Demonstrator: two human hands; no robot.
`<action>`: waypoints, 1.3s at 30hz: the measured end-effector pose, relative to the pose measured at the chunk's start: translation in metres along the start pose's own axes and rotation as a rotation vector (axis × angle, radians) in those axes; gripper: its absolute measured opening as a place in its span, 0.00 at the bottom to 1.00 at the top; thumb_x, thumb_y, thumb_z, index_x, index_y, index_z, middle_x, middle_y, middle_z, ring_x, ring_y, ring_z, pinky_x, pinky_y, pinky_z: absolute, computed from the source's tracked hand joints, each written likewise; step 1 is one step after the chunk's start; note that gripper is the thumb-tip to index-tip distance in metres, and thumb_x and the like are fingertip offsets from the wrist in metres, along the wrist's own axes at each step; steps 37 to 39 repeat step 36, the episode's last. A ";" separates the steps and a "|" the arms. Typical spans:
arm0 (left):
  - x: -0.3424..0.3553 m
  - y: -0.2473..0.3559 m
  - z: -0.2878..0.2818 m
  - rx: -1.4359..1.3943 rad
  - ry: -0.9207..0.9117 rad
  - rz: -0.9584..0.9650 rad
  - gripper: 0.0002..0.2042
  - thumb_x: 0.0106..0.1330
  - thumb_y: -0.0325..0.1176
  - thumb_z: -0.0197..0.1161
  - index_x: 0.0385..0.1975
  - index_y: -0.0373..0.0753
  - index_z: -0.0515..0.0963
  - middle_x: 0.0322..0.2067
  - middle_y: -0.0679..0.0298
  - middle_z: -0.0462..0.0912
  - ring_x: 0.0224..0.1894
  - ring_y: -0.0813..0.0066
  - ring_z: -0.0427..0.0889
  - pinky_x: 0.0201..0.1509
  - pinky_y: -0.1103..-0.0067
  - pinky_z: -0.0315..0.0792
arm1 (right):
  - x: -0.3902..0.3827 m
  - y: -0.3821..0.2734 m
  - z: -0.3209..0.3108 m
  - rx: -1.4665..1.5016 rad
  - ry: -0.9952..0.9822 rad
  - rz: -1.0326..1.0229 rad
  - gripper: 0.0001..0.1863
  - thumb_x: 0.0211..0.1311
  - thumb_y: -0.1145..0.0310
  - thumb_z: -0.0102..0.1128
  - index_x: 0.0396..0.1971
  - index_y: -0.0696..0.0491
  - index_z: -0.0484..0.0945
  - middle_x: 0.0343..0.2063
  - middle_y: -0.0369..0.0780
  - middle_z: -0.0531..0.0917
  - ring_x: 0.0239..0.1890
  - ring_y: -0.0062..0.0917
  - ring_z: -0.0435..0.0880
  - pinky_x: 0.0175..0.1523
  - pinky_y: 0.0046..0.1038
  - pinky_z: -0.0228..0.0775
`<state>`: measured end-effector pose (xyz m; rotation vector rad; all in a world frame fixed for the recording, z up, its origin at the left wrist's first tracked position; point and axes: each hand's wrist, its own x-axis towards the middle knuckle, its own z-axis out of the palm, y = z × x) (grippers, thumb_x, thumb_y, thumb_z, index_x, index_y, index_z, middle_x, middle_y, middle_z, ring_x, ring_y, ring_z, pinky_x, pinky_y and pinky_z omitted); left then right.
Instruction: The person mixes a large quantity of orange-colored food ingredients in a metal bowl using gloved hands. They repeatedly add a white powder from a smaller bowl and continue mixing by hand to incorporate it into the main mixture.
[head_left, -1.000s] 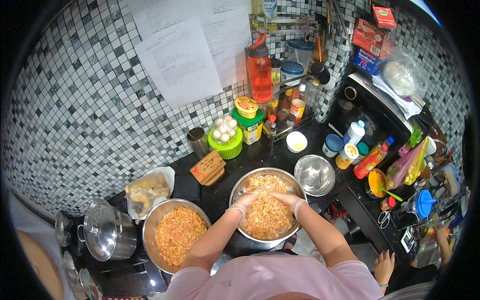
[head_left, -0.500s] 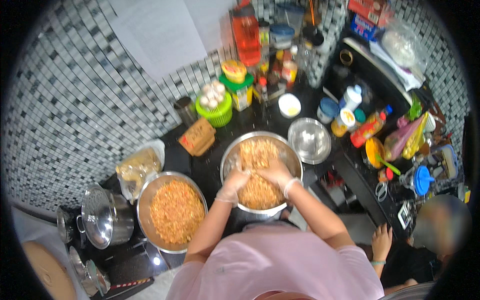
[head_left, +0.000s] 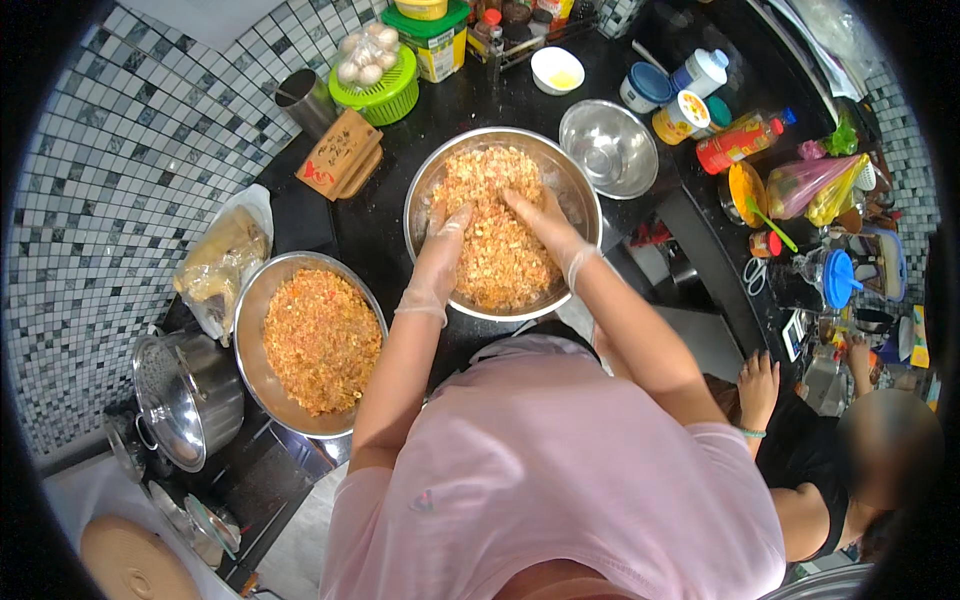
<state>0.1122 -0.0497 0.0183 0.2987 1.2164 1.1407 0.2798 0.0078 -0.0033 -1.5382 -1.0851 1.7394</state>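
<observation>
A large steel bowl [head_left: 425, 165] holds an orange, crumbly chopped food mixture [head_left: 505, 255] with paler bits in it. Both my hands, in clear plastic gloves, are in this bowl. My left hand [head_left: 440, 250] grips the mixture at the left wall, thumb on top and fingers partly buried. From the right, my right hand [head_left: 548, 228] is closed into the heap, its thumb on the surface and its other fingers mostly hidden. To the left stands a second steel bowl [head_left: 250, 365], filled with a similar orange mixture [head_left: 325, 340].
A steel bowl [head_left: 610, 150], a white bowl [head_left: 558, 72], a wooden block [head_left: 340, 155] and a green basket [head_left: 385, 95] of eggs stand behind. At left are a bagged item [head_left: 225, 260] and a lidded pot [head_left: 190, 400]. Another person's hand [head_left: 758, 385] rests at the right counter edge.
The view has tilted nearer, so the bowls appear higher and larger. My hands stay in the bowl, and the mixture between them now lies as one continuous heap.
</observation>
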 end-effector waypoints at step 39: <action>0.054 0.050 0.017 1.606 -0.050 0.535 0.31 0.65 0.48 0.56 0.65 0.40 0.61 0.63 0.49 0.66 0.65 0.58 0.65 0.69 0.71 0.56 | -0.011 -0.040 -0.042 -0.894 -0.137 -0.165 0.52 0.47 0.42 0.66 0.66 0.60 0.57 0.65 0.53 0.61 0.69 0.43 0.57 0.72 0.31 0.46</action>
